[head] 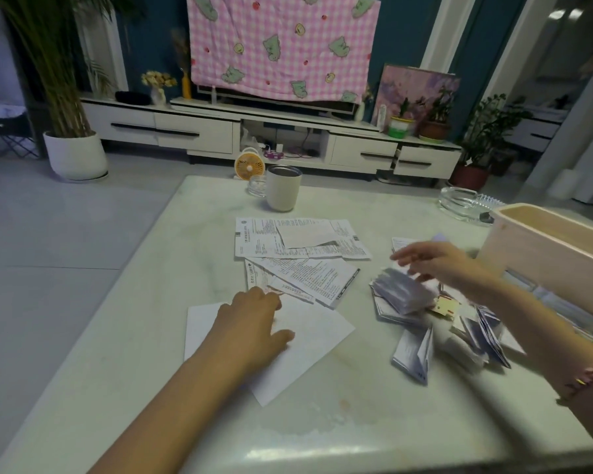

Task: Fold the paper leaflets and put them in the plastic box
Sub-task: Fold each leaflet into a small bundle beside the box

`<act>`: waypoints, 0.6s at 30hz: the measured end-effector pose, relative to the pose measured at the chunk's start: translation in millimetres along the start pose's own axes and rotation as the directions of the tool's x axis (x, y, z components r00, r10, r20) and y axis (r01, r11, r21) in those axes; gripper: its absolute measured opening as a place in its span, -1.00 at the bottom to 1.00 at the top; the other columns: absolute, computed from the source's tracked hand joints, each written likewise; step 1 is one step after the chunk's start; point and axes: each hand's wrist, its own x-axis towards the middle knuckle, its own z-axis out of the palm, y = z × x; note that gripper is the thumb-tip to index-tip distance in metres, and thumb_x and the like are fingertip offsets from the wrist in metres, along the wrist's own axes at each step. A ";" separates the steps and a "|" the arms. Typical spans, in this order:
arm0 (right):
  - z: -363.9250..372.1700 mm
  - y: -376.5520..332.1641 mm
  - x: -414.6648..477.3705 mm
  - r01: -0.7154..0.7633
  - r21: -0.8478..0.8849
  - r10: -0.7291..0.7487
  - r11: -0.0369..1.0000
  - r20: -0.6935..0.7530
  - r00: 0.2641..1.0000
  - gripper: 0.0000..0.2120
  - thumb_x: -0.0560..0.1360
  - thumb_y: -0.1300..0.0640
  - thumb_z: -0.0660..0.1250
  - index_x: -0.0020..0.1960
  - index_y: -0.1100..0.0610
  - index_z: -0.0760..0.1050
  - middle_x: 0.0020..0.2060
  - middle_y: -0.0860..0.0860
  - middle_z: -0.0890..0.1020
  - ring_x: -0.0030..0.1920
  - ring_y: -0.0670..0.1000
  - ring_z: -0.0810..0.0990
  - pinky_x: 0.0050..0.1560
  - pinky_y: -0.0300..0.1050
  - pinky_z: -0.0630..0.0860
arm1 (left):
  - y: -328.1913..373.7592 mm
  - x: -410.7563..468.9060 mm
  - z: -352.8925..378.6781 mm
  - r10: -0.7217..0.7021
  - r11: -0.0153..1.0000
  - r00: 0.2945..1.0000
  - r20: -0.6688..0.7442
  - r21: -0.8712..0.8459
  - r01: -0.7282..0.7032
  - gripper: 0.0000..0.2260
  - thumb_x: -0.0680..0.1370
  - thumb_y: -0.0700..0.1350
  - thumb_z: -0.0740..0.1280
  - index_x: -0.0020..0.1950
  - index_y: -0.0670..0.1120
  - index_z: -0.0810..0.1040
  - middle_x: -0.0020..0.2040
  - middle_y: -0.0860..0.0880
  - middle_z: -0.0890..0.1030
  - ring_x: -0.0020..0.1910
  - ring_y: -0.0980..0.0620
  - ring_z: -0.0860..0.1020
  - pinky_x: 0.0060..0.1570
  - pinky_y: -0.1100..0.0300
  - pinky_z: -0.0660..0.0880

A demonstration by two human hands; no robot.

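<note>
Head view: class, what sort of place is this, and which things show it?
Probably a home living room: a low white TV cabinet against the wall, a pink checked cloth draped over the screen, and a large potted plant.

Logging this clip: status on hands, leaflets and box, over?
Left hand flat on blank sheet, no grip. Right hand blurred, open, over folded leaflets. Plastic box at right, nothing blocking.

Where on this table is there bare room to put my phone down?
Bare tabletop lies along the near edge, before the blank sheet and folded leaflets; down the left side beside the printed leaflets; and at the back between cup and ashtray. The right is crowded: folded leaflets are piled beside the plastic box.
</note>
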 end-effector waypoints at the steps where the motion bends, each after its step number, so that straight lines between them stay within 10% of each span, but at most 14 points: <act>1: -4.5 -9.3 -3.2 0.033 0.020 -0.032 0.999 -0.047 0.998 -0.63 0.50 0.48 0.13 -0.06 0.08 0.56 -0.05 0.07 0.60 -0.11 -0.01 0.54 -0.10 -0.18 0.50 | -2.1 -2.7 1.1 -0.004 0.999 1.000 0.023 0.038 0.003 -0.52 0.53 0.16 0.24 0.39 0.01 0.27 0.38 0.01 0.31 0.35 0.00 0.28 0.27 0.14 0.25; 10: 46.7 -61.5 -35.0 0.254 0.126 -0.267 0.959 0.108 0.958 -0.65 0.50 0.45 0.19 -0.11 0.05 0.58 -0.12 0.02 0.65 -0.19 -0.09 0.56 -0.18 -0.31 0.51 | -16.1 -23.4 2.6 -0.140 0.989 0.979 0.148 0.063 0.132 -0.13 0.38 0.34 0.30 0.52 0.03 -0.05 0.52 0.01 0.02 0.50 0.01 -0.01 0.45 -0.03 -0.10; 14: 90.0 -64.4 -39.3 0.390 -0.113 -0.341 0.914 0.308 0.888 -0.79 0.48 0.23 0.36 0.06 0.00 0.54 0.00 -0.07 0.60 -0.03 -0.09 0.54 -0.02 -0.34 0.45 | -16.9 -25.8 2.7 -0.135 0.989 0.981 0.139 0.085 0.124 -0.08 0.33 0.35 0.33 0.51 0.04 -0.05 0.51 0.03 0.08 0.49 0.03 0.02 0.43 -0.08 -0.14; 18: 122.2 -55.8 -41.3 0.481 -0.327 -0.310 0.813 0.457 0.834 -0.36 0.39 0.02 0.46 0.40 0.02 0.29 0.30 -0.07 0.39 0.25 -0.12 0.35 0.17 -0.40 0.24 | -15.7 -25.8 3.5 -0.093 0.992 0.990 0.110 0.093 0.083 -0.09 0.33 0.35 0.34 0.51 0.03 0.00 0.47 0.02 0.16 0.45 0.00 0.10 0.38 0.00 0.01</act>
